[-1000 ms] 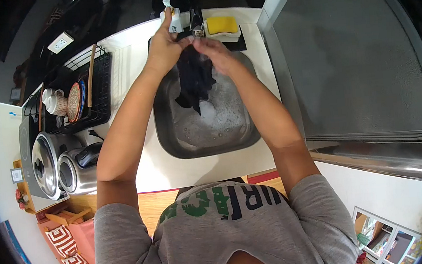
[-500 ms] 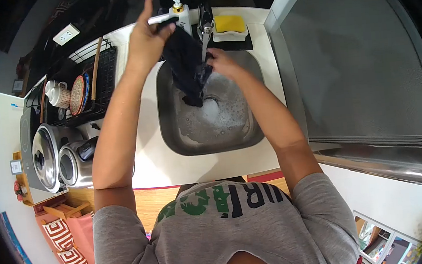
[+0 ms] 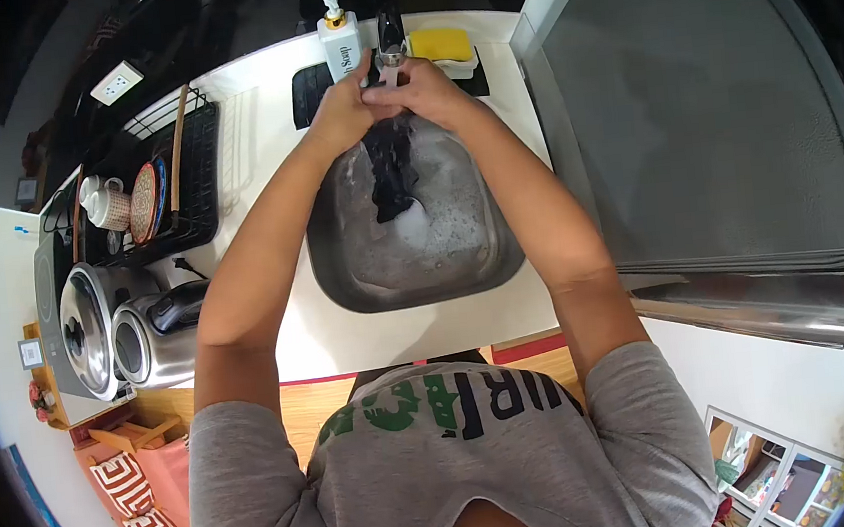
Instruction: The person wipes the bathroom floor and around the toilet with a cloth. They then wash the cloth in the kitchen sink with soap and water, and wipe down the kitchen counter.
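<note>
Together, my left hand (image 3: pixel 341 116) and my right hand (image 3: pixel 427 91) pinch the upper end of a wet black cloth (image 3: pixel 393 171) right below the tap (image 3: pixel 389 40). My fingers overlap there and partly hide the cloth. It hangs bunched into the steel sink (image 3: pixel 343 280), its lower end by a patch of white suds (image 3: pixel 413 227). Whether the cloth is a garment I cannot tell.
A white soap pump bottle (image 3: pixel 341 45) stands behind my left hand, and a yellow sponge (image 3: pixel 440 43) lies on a white holder behind my right. On the left are a dish rack (image 3: pixel 195 168), a steel kettle (image 3: pixel 162 336) and a lidded pot (image 3: pixel 90 333).
My left hand has come down and right from its raised spot, meeting my right hand at the tap. The black cloth, stretched between the hands before, now hangs straighter.
</note>
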`<state>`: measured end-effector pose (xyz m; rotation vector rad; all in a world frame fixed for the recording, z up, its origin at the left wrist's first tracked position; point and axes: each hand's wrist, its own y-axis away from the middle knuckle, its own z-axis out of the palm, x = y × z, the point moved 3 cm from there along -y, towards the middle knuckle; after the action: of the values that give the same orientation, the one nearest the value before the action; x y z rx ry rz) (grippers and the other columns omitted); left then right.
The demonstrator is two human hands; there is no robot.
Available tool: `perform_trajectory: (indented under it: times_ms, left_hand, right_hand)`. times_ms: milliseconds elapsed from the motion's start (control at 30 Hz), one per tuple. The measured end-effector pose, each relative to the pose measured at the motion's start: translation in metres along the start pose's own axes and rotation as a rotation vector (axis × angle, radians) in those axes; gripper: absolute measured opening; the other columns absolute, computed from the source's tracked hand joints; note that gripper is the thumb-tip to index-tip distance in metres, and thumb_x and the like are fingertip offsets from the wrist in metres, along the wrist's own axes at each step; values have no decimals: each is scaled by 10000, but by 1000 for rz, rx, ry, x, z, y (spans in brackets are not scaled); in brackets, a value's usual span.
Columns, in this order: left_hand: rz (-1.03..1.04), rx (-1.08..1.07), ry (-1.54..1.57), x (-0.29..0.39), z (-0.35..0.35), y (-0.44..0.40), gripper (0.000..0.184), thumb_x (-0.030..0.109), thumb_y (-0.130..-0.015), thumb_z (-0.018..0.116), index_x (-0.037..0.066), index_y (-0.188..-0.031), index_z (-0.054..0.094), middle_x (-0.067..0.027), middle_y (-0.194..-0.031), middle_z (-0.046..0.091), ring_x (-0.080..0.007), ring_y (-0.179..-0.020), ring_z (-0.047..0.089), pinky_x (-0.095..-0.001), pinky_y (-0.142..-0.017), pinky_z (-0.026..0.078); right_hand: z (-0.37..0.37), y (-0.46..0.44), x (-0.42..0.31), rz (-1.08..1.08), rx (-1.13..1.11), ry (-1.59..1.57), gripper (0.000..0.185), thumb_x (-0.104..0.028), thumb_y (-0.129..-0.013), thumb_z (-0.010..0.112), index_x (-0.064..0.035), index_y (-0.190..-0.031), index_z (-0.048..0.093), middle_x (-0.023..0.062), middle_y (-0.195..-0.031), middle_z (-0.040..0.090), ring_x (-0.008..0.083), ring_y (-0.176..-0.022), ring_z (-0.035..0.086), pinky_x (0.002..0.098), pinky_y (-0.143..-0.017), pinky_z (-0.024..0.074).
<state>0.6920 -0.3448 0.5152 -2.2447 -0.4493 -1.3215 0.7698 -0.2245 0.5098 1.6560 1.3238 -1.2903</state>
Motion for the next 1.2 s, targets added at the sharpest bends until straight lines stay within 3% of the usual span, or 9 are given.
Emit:
perform_trajectory:
  times_ms: [233,300,400,500,700,733,800,967,1200]
  left_hand:
    - [9,327,-134,62,-36,-2,784,174,-715,776,31,-1377,382,-103,-680,604,-120,-565,482,-251,-575,433]
    - [-97,326,-182,79,-47,-2,755,148,-728,767,25,-1371,391,-65,-711,604,-98,-584,488,-225,-567,423]
    - [149,360,264,108,-58,-4,701,-9,-798,680,-11,-1399,317,-104,-1100,626,-103,-929,583,-210,-827,459]
    - [77,393,414,148,-74,-3,845,-143,-811,576,103,-1477,119,-80,-1085,613,-101,-852,577,-199,-763,482]
    - [25,368,17,70,-78,4,715,11,-820,661,39,-1427,284,-105,-1163,601,-138,-1020,559,-252,-899,436]
    - [-48,377,-238,36,-73,8,764,94,-768,696,95,-1426,307,-197,-948,673,-244,-844,663,-319,-773,489]
    - [-49,284,-412,-12,-48,24,786,91,-768,662,109,-1439,253,-248,-1112,601,-350,-1023,601,-378,-880,476]
    - [-515,-244,-521,-61,6,51,995,216,-692,765,-13,-1436,145,-252,-1168,571,-355,-1119,545,-370,-953,430]
    - [-406,-141,-218,-67,34,47,1345,199,-618,842,35,-1390,-246,-270,-1227,531,-356,-1183,503,-322,-1009,378]
  right_hand:
    - [35,30,58,130,56,-508,438,-429,-789,714,-30,-964,670,36,-919,655,121,-822,582,253,-783,451]
    - [41,44,68,270,43,-493,433,-404,-793,718,-22,-991,667,37,-935,657,116,-832,581,251,-789,450]
    - [50,52,113,392,-7,-411,377,-340,-837,680,-13,-1025,659,23,-966,649,110,-876,567,240,-811,432]
    - [60,59,146,402,-34,-335,314,-276,-886,624,-11,-1052,646,19,-993,639,117,-928,549,240,-832,417]
    - [51,32,130,421,-22,-265,320,-225,-885,585,-16,-1125,603,83,-1062,631,163,-965,555,299,-850,431]
    - [49,23,128,314,-65,-203,344,-235,-868,589,-21,-1138,589,106,-1076,625,181,-947,570,319,-830,447]
    - [41,15,109,274,-76,-110,337,-248,-865,594,-18,-1110,599,111,-1050,636,195,-935,578,325,-822,448]
    - [20,6,44,200,-159,186,341,-278,-898,577,-15,-1113,603,79,-980,647,158,-926,571,285,-840,433]
    - [4,-10,5,116,-125,-14,242,-315,-902,560,-77,-923,596,-5,-839,567,122,-784,479,293,-737,411]
